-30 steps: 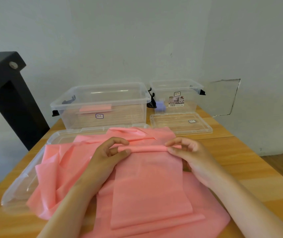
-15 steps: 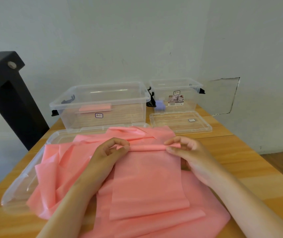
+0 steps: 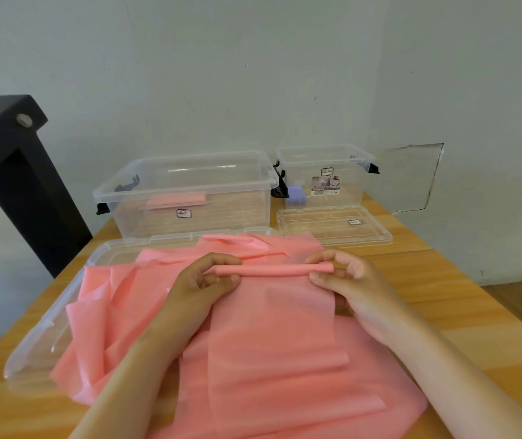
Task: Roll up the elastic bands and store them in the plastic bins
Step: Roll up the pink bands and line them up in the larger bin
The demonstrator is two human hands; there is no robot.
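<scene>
Pink elastic band [image 3: 272, 327], rolled tight at its 12 o'clock end, is pinched by left hand [image 3: 196, 289] and right hand [image 3: 351, 280].

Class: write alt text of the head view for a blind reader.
The left hand and right hand pinch the rolled end of a pink band on a table. Behind, the large bin holds a pink bundle, the small bin a purple bundle.

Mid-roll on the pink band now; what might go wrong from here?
1. The left hand and right hand pinch only the ends of the thin roll; its middle may slacken or wind skewed.
2. Loose pink bands lie directly beneath and may get dragged into it.
</scene>
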